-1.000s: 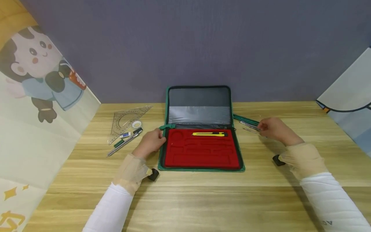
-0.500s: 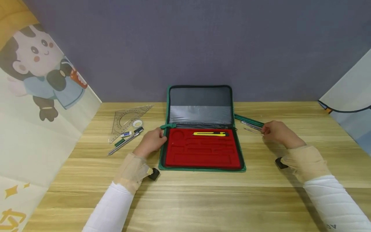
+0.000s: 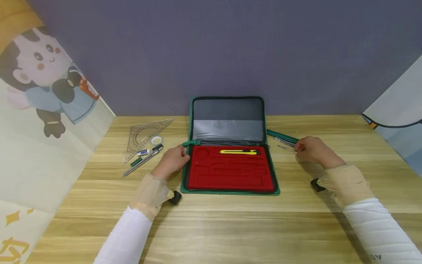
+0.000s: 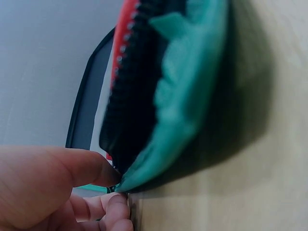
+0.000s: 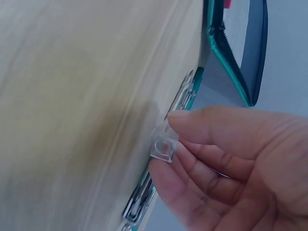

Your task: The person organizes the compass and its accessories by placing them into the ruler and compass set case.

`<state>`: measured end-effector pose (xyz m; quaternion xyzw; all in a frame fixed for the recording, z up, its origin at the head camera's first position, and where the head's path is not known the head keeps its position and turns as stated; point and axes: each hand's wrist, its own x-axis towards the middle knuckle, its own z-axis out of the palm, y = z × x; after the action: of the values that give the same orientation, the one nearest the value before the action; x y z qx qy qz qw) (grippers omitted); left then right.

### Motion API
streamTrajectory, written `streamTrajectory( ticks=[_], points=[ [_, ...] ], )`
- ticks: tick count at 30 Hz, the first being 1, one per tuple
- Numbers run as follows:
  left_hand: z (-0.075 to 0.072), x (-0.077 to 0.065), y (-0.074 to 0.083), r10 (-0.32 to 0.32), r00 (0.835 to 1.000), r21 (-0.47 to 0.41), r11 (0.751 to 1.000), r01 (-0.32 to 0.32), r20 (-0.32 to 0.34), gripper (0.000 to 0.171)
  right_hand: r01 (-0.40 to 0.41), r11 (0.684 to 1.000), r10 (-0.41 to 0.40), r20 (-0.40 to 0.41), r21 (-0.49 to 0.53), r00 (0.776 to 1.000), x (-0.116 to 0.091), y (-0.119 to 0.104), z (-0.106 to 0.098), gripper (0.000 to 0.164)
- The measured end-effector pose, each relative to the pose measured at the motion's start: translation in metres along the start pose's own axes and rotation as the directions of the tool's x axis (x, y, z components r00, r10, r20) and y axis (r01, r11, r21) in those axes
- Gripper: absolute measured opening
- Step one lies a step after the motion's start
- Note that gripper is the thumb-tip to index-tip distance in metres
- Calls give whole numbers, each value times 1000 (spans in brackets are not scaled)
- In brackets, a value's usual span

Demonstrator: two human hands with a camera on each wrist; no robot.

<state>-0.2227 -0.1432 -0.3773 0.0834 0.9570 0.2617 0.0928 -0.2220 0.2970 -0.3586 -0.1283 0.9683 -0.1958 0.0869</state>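
Note:
A green zip case (image 3: 230, 192) lies open on the table, its red moulded tray (image 3: 204, 176) towards me. A yellow utility knife (image 3: 240, 151) sits in the tray's upper slot. My left hand (image 3: 170, 161) pinches the case's left edge near the hinge; the left wrist view shows thumb and fingers on the green border (image 4: 187, 106). Right of the case, my right hand (image 3: 314, 151) holds a small clear plastic piece (image 5: 163, 148) between thumb and fingers, just above the table. Beside those fingers lie green pencils (image 3: 280, 135) and thin metal tools (image 3: 284, 142).
Left of the case lie a clear set square (image 3: 132, 141), a white tape roll (image 3: 156, 140), an eraser (image 3: 143, 153), a small green piece (image 3: 136, 162) and a metal compass (image 3: 143, 161). A grey wall (image 3: 230, 55) stands behind the table.
My right hand shifted slightly right, away from the pencils and metal tools, then a little back left. The left hand stays at the case's edge.

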Motion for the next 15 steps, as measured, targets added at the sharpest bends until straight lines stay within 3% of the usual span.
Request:
streamTrajectory(
  ticks=[15],
  points=[
    [1, 0, 0, 2, 1000, 2, 1000, -2, -14, 11, 138, 990, -138, -70, 4, 988, 11, -25, 7, 7]
  ],
)
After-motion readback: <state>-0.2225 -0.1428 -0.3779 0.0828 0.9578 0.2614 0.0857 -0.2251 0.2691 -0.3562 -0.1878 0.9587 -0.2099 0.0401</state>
